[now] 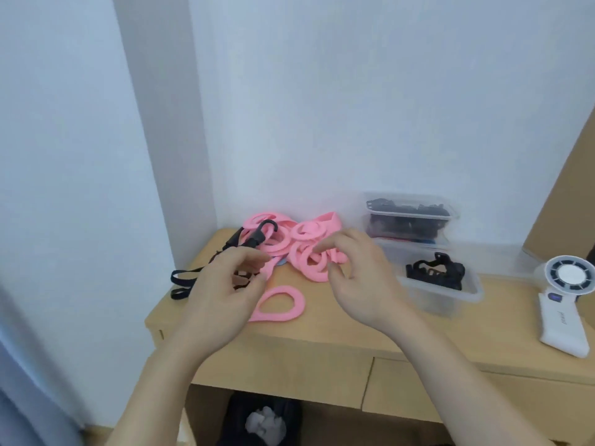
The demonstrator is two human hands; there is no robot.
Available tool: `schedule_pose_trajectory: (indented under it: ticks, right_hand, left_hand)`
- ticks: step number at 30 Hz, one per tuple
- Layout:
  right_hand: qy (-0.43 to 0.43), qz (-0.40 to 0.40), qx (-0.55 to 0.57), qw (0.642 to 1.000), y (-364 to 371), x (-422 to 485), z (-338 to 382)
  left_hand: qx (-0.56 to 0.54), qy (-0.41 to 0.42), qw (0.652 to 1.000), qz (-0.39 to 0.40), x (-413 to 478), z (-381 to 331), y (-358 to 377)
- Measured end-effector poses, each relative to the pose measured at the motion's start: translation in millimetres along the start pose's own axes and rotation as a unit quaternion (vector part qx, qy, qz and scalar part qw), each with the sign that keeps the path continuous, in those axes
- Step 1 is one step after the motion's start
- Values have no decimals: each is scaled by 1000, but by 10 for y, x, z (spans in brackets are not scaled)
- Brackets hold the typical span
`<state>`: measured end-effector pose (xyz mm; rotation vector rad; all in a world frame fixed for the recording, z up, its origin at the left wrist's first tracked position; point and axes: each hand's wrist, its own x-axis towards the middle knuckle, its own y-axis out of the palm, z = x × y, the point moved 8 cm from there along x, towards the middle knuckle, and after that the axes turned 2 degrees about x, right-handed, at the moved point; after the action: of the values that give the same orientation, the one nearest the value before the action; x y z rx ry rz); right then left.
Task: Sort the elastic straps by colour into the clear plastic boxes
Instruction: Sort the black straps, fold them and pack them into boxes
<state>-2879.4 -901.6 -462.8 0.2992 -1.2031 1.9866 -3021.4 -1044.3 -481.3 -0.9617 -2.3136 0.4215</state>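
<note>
A pile of pink elastic straps (291,241) lies at the back of the wooden desk (322,336), and one pink loop (283,304) lies alone in front of it. A black strap with a hook (259,235) trails left to its loops (180,284). My left hand (222,291) hovers over this black strap with fingers curled round part of it. My right hand (357,278) hangs above the pink pile, fingers loosely bent and holding nothing. An open clear box (470,292) to the right holds a black strap (434,270). Behind it stands a lidded clear box (410,217) with black straps.
A white hand-held fan (568,304) lies at the desk's right end, below a leaning cardboard sheet (566,194). The wall corner closes in the desk at the back and left. Under the desk stands a dark bin (264,420) with crumpled paper.
</note>
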Motion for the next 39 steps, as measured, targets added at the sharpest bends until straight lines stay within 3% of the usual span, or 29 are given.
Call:
schedule_pose_trajectory:
  ticks: [5, 10, 16, 22, 25, 29, 33, 39]
  right_hand:
    - [-3, 87, -1, 996, 695, 116, 275]
    - [6, 119, -17, 993, 1036, 269, 387]
    - [114, 31, 10, 993, 1011, 602, 197]
    - [158, 219, -92, 958, 1661, 966, 250]
    - [168, 276, -133, 937, 1916, 1075, 259]
    - [152, 267, -111, 945, 2020, 1035, 382]
    - [133, 198, -9, 971, 1951, 972, 386]
    - [130, 114, 181, 968, 1567, 929, 182]
  left_hand:
    - [-50, -47, 980, -189, -339, 509, -644]
    - [-38, -68, 984, -162, -301, 779, -668]
    - [-78, -67, 975, -197, -198, 847, -810]
    - [-112, -110, 964, -213, -243, 1064, -664]
    - [-125, -109, 956, -243, -271, 1065, -716]
    - [-123, -118, 954, -247, -279, 1077, -675]
    - [-123, -121, 941, -292, -328, 1074, -751]
    - [-138, -136, 927, -323, -392, 1233, -891]
